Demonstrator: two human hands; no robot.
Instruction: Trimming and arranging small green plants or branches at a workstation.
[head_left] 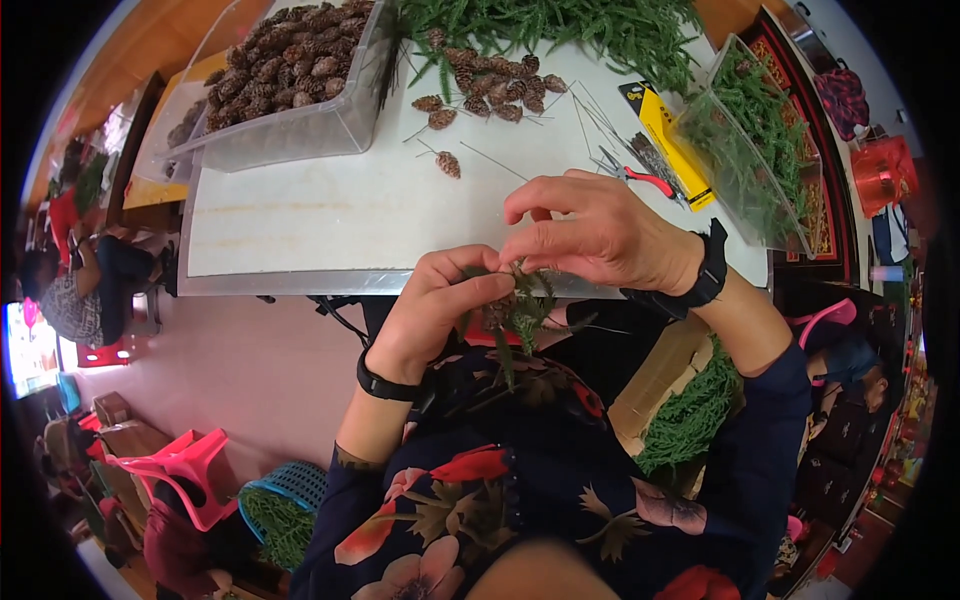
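Just before the near edge of the white table [330,230], the left hand [430,310] is pinching a small bundle of green sprigs [525,312] in a closed grip, and the right hand [590,235] is closing its fingertips on the top of the same bundle. The bundle is looking only partly assembled. Farther on, loose pine cones [490,85] are lying on the table unused, and red-handled pliers [640,178] beside them. At the far left corner, a clear bin of pine cones [290,60] is standing nearly full, so much work seems left.

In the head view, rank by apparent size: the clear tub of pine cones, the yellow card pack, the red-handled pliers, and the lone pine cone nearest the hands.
1. clear tub of pine cones
2. yellow card pack
3. red-handled pliers, slimmer than the pack, though fisheye bending makes this gap unsure
4. lone pine cone
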